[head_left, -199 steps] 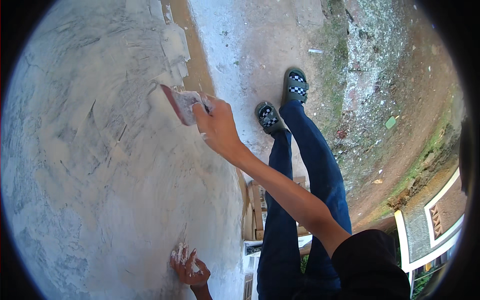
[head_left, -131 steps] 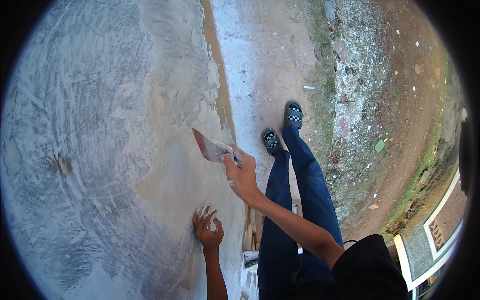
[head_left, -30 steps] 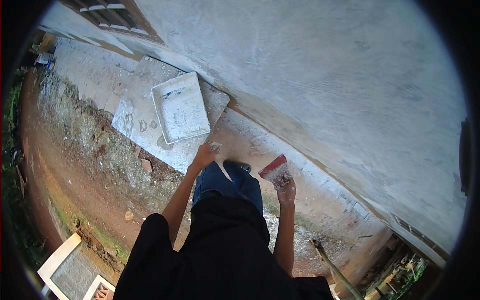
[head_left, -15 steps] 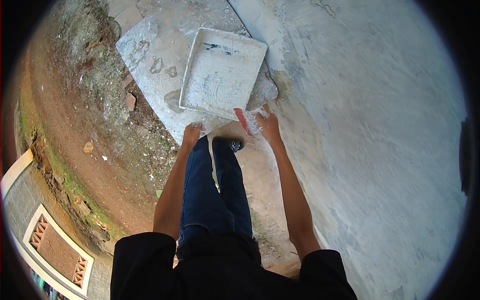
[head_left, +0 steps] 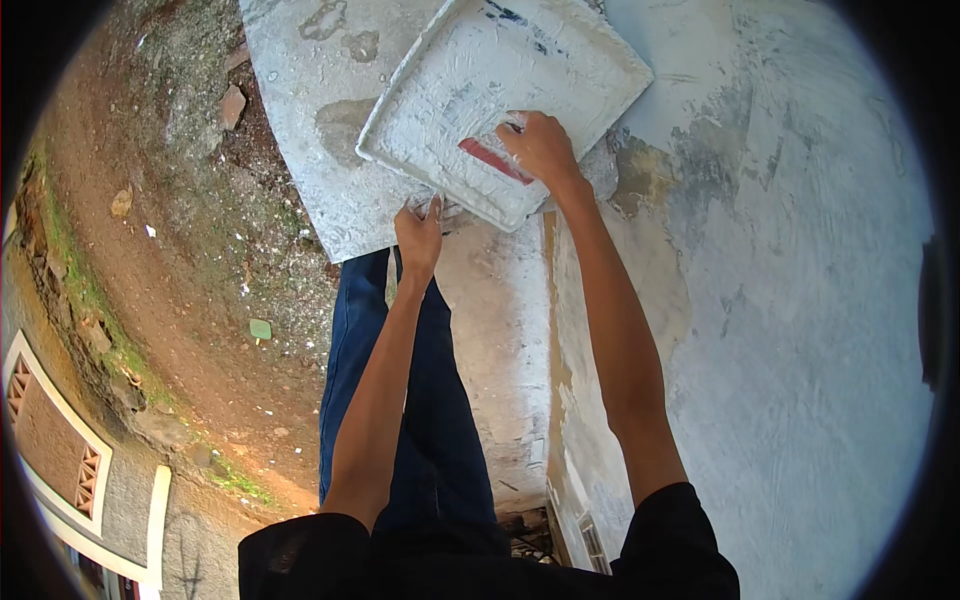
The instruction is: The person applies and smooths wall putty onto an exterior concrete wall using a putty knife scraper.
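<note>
My right hand is closed around a red scraper smeared with white paste, its edge low over the floor of a square white tray. Whether the edge touches the paste there, I cannot tell. Thick white paste coats the tray's inside and rim. At the tray's near left side, my left hand is closed, its fingertips close below the rim. What it grips, if anything, is hidden. The tray rests on a pale, stained board.
A wall coated in grey-white patches runs along my right. To the left lies bare soil with stones and a small green piece. A building with a framed opening stands at the lower left. My legs are below the board.
My right hand has carried the scraper from beside the tray's near edge to over its inside. My left hand has moved up and right, closer to the rim. The view has shifted and turned.
</note>
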`<action>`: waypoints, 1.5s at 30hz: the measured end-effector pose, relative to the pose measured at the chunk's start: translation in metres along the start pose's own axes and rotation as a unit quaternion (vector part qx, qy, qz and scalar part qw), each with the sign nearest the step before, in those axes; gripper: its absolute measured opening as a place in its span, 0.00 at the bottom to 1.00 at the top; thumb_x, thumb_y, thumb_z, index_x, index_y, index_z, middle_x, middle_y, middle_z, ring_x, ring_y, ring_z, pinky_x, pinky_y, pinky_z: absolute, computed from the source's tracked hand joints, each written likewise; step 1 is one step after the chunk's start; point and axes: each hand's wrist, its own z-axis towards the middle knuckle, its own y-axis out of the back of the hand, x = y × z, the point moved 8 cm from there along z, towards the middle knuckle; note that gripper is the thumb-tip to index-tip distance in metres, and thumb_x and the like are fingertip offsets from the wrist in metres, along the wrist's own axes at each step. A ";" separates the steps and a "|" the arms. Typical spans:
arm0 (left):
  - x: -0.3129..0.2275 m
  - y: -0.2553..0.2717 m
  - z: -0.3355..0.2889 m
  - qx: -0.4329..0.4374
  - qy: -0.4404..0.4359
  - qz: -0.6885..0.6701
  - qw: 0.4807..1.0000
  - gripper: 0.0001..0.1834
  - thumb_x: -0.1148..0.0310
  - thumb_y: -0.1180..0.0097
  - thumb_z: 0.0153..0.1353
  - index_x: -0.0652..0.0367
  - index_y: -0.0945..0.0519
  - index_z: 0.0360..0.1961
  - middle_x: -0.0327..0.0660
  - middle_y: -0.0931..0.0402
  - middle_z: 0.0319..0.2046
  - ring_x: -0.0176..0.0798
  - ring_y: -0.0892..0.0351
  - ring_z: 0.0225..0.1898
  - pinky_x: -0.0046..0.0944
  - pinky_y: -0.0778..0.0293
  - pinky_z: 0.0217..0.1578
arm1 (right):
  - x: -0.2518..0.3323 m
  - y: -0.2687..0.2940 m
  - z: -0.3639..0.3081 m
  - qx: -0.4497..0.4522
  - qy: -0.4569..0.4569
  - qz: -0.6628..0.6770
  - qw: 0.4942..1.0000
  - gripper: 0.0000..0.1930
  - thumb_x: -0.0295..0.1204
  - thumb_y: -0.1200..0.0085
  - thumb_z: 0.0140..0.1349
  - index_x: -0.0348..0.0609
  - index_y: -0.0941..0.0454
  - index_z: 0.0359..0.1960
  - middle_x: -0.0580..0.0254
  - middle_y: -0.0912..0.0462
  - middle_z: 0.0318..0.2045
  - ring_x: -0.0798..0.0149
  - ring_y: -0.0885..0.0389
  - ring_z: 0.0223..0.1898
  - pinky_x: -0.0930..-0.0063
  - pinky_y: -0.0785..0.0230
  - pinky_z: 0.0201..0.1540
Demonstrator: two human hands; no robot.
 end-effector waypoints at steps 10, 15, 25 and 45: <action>-0.010 0.004 0.000 -0.040 -0.015 -0.034 0.998 0.10 0.74 0.43 0.54 0.74 0.23 0.32 0.51 0.20 0.27 0.38 0.22 0.28 0.38 0.29 0.33 | -0.016 -0.003 0.004 -0.011 -0.059 -0.020 0.998 0.22 0.43 0.49 0.49 0.32 0.22 0.33 0.40 0.20 0.31 0.40 0.22 0.37 0.56 0.31 0.44; -0.009 -0.003 -0.001 -0.038 -0.017 -0.039 0.998 0.09 0.75 0.44 0.54 0.74 0.24 0.33 0.53 0.20 0.30 0.43 0.20 0.32 0.40 0.29 0.35 | -0.035 -0.008 0.003 -0.002 -0.038 0.055 0.998 0.18 0.40 0.49 0.48 0.32 0.22 0.26 0.41 0.21 0.24 0.42 0.22 0.31 0.59 0.31 0.38; -0.016 -0.005 -0.005 -0.034 0.052 -0.022 0.998 0.09 0.76 0.44 0.54 0.73 0.24 0.34 0.54 0.20 0.31 0.45 0.20 0.33 0.40 0.29 0.37 | -0.021 -0.041 -0.016 -0.013 -0.036 0.008 0.999 0.16 0.37 0.50 0.48 0.32 0.23 0.25 0.44 0.21 0.21 0.44 0.23 0.27 0.60 0.32 0.36; -0.013 -0.002 -0.002 -0.048 -0.004 -0.045 0.998 0.09 0.77 0.45 0.54 0.72 0.24 0.35 0.54 0.21 0.30 0.47 0.20 0.33 0.41 0.29 0.36 | -0.014 -0.051 -0.011 0.060 -0.011 0.095 0.994 0.14 0.32 0.49 0.51 0.28 0.27 0.27 0.63 0.32 0.13 0.73 0.38 0.18 0.72 0.40 0.23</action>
